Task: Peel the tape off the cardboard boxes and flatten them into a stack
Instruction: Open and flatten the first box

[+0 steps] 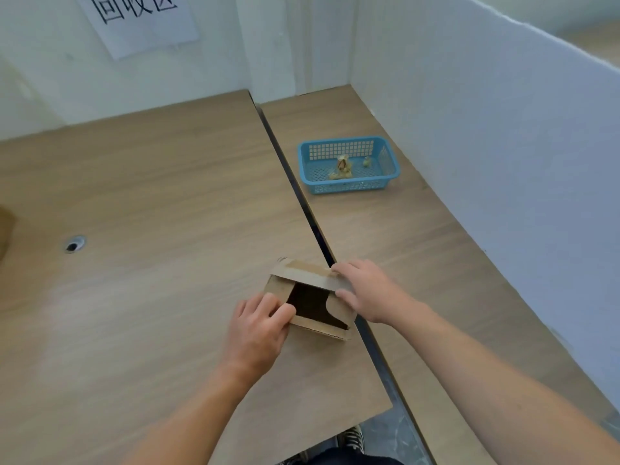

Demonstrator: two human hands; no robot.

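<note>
Holding: we grip a small brown cardboard box (pixel 312 302) with both bare hands, near the right edge of the left wooden table (pixel 141 229).
Box: open side faces up toward us, dark inside, with its flaps spread; a curved-cut flap lies across the near right part of the opening.
Box position: it rests on the left table, its right end just beside the dark gap (pixel 302 203) that separates the two tables.
Left hand (pixel 258 327): our fingers are closed together over the box's left flap, the thumb pressing on top of the cardboard.
Right hand (pixel 365 290): our fingers are clamped on the far right flap, fingertips on its upper face and thumb at its inner edge.
Tape: a pale strip of brown tape (pixel 310 266) seems to run along the far flap, though blur makes us unsure where it ends.
Basket: a blue perforated plastic basket (pixel 385 151) stands on the right wooden table (pixel 419 263), well apart from the box.
Basket contents: yellowish crumpled scraps (pixel 342 167) lie inside it.
Wall: a white paper sign with black characters (pixel 137 18) hangs above the left table.
Left edge: a piece of brown cardboard (pixel 5 226) is cut off by the frame.
Table hole: a round cable hole (pixel 74 244) sits in the left table.
</note>
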